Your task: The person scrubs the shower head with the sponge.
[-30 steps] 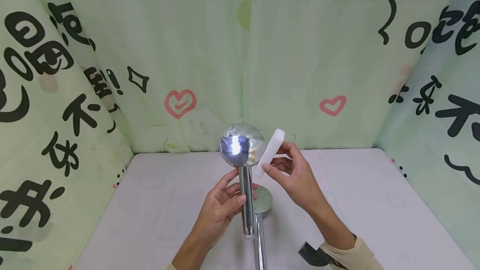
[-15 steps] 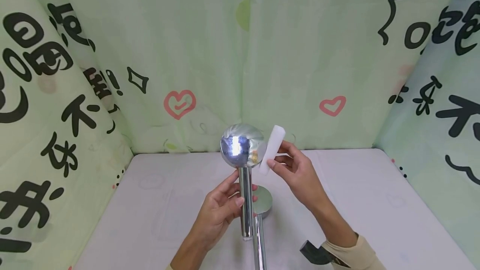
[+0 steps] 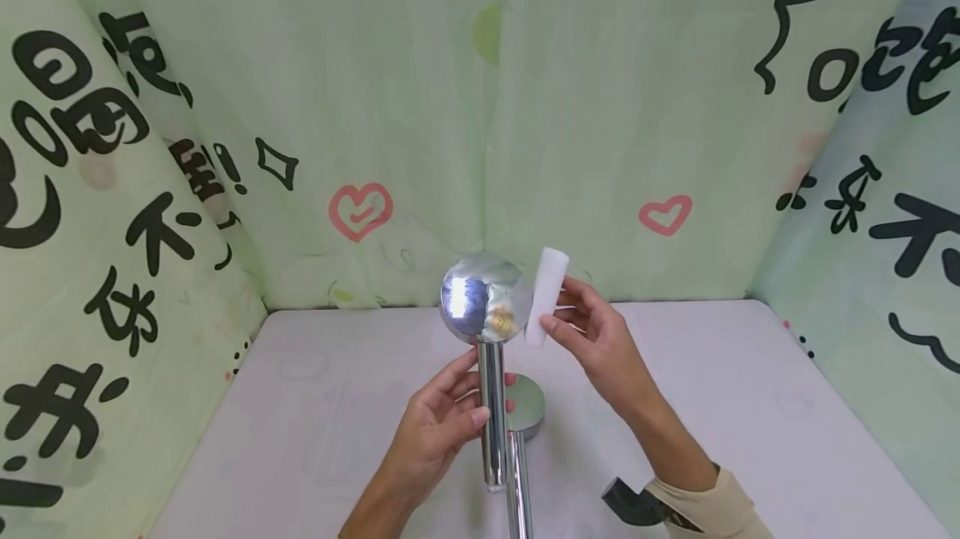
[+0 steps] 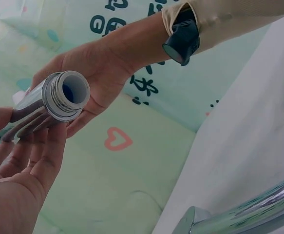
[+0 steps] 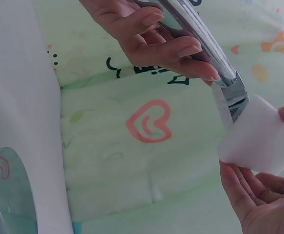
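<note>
My left hand grips the chrome handle of a handheld shower head, its round mirror-like head uppermost. In the left wrist view, the handle's threaded, hollow end faces the camera. My right hand pinches a white sponge block between thumb and fingers. The sponge stands on edge right beside the round head's right side. From the right wrist view, the sponge overlaps the shower head and hides much of it.
Behind the handle, a chrome pole with a round flat disc stands over the white table. A green printed curtain surrounds the table on its back and sides. A black device sits at the right sleeve.
The sponge has turned from slanted to more upright, and my right hand has shifted slightly. The shower head sits a little lower and has turned slightly in my left hand.
</note>
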Motion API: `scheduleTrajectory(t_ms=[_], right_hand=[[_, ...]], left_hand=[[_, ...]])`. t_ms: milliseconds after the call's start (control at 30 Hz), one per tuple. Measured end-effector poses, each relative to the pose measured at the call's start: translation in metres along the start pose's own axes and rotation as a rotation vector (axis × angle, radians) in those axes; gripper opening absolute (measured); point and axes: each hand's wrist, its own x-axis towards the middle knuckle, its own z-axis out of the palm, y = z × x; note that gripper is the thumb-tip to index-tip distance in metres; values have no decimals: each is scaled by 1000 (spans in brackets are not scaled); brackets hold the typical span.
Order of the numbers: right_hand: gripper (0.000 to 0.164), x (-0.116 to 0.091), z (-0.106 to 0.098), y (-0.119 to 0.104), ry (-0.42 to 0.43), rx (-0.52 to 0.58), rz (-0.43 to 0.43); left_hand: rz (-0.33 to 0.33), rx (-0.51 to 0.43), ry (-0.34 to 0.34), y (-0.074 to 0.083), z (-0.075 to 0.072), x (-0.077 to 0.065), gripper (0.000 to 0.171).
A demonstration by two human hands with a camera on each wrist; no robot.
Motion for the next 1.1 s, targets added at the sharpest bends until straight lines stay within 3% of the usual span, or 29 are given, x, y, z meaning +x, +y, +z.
scheduleTrajectory(t_ms=[367,1100], right_hand=[[50,-1,1,2,-60,82,-13],[50,-7,5,9,-189,115,-21]], left_hand=[[17,-13,14,0,2,0,59],[35,44,94,6,0,4,58]])
